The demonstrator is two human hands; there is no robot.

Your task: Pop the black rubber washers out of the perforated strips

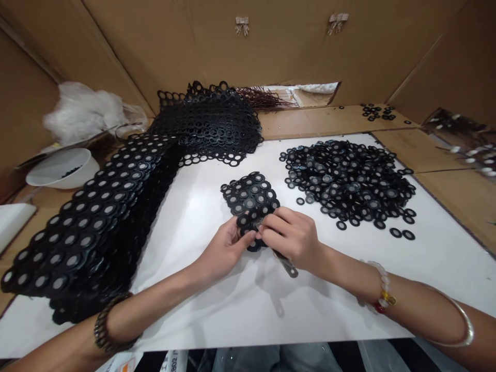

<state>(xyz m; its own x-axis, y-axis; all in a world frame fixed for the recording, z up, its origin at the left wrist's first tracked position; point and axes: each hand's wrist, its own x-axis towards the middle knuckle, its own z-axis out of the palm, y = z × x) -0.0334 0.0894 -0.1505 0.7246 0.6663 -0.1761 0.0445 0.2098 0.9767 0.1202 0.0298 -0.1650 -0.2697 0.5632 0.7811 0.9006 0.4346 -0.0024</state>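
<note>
Left hand [223, 245] pinches ring patch [250, 194]; right hand [294, 236], fingers curled, grips slim tool [287, 266] at it. Apparently linking; next move needs steady pinch.

Soft, moderate light leaves the white board [325, 315] brightest and the cardboard wall [287, 57] dimmer, with faint shadows on the near side of the right hand [292, 235], a glint on the silver bangle [467, 330], wide-angle stretching outward and smeared detail rightmost.
</note>
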